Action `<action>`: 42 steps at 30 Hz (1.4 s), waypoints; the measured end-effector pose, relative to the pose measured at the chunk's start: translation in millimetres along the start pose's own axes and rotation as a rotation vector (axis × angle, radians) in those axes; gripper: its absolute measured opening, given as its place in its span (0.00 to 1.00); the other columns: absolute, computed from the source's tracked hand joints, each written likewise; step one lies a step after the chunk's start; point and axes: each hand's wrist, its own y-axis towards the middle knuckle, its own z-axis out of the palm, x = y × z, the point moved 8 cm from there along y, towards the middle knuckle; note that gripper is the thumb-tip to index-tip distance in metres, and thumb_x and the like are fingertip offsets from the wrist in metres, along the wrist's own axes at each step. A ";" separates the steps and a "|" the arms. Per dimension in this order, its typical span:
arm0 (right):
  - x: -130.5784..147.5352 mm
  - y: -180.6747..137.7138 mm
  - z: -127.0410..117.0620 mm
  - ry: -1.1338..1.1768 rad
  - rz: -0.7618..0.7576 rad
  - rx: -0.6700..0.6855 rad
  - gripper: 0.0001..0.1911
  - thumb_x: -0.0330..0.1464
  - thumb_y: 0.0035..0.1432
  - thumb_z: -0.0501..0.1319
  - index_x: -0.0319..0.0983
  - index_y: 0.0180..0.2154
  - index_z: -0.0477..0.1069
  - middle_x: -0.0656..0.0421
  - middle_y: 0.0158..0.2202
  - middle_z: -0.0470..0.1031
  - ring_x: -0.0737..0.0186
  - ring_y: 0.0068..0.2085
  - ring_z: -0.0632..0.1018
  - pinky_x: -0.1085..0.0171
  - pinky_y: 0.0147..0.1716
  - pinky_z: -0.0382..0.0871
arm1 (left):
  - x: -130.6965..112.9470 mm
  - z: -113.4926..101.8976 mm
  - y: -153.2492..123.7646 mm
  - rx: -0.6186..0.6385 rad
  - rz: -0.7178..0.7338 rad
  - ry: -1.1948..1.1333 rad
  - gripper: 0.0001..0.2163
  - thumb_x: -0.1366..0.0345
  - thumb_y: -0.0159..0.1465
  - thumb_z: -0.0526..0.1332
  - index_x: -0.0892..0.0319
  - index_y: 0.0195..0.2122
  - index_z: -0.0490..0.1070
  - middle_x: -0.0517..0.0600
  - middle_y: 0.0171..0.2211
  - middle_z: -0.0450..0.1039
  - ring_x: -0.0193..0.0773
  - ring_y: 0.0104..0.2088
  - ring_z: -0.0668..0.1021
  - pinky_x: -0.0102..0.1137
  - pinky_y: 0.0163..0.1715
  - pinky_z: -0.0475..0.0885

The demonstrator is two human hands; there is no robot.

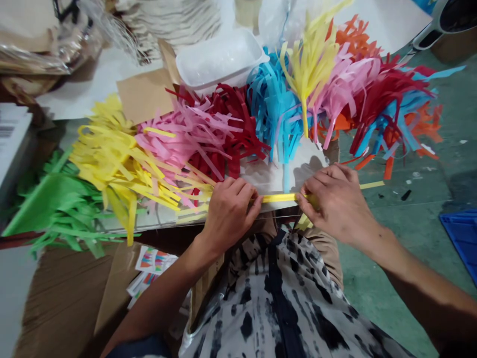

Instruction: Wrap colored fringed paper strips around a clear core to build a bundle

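Observation:
A yellow tissue-paper tassel is stretched sideways between my hands, its twisted middle (279, 198) taut over the table's front edge. My left hand (233, 211) is closed on it at the left, with loose yellow strips fanning out beyond. My right hand (333, 201) pinches the other side, and a yellow strip end sticks out past it. Behind my hands lie bunches of cut tissue strips: dark red (238, 124), blue (274, 99) and pink (186, 132). A finished-looking yellow tassel (309, 64) stands above the blue ones.
Green strips (70, 214) hang over the left table edge. A white plastic tray (219, 57) and brown cardboard (145, 94) lie behind the tassels. Below are a cardboard box (67, 298) and printed cards (154, 261). A blue crate (462, 238) stands on the floor at right.

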 end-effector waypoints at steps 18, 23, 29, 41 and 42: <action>9.9 -33.7 -21.8 -0.015 -0.258 -0.297 0.10 0.31 0.66 0.63 0.48 0.46 0.80 0.64 0.46 0.86 0.48 0.53 0.80 0.36 0.70 0.48 | 3.5 -36.5 -31.0 -0.115 0.348 0.103 0.13 0.74 0.67 0.63 0.48 0.45 0.80 0.42 0.39 0.85 0.40 0.45 0.83 0.53 0.65 0.67; 15.7 -27.1 -23.5 -0.033 -0.245 -0.238 0.07 0.31 0.62 0.63 0.47 0.40 0.78 0.62 0.41 0.85 0.45 0.55 0.79 0.33 0.71 0.43 | -14.1 -39.9 -27.5 -0.184 0.325 0.122 0.12 0.73 0.66 0.63 0.50 0.45 0.79 0.46 0.42 0.85 0.45 0.47 0.81 0.52 0.59 0.71; 21.3 -10.5 -21.7 -0.049 -0.227 -0.129 0.05 0.36 0.69 0.63 0.48 0.39 0.78 0.61 0.37 0.83 0.44 0.55 0.77 0.31 0.71 0.41 | -38.5 -4.1 -8.5 -0.112 0.202 -0.087 0.07 0.69 0.74 0.59 0.59 0.45 0.78 0.51 0.41 0.83 0.40 0.40 0.78 0.35 0.41 0.75; 25.7 5.8 5.6 -0.101 -0.259 -0.022 0.15 0.32 0.76 0.53 0.48 0.39 0.77 0.62 0.38 0.81 0.57 0.50 0.79 0.40 0.73 0.46 | -20.5 1.4 -0.2 -0.068 0.119 -0.188 0.05 0.66 0.74 0.61 0.59 0.42 0.75 0.51 0.38 0.78 0.41 0.41 0.75 0.36 0.42 0.72; 26.0 6.3 5.1 -0.102 -0.260 -0.030 0.15 0.34 0.76 0.53 0.47 0.39 0.77 0.61 0.38 0.81 0.56 0.50 0.78 0.40 0.73 0.47 | -20.8 2.1 0.1 -0.069 0.125 -0.172 0.05 0.66 0.74 0.60 0.59 0.42 0.75 0.51 0.38 0.78 0.41 0.41 0.74 0.36 0.42 0.72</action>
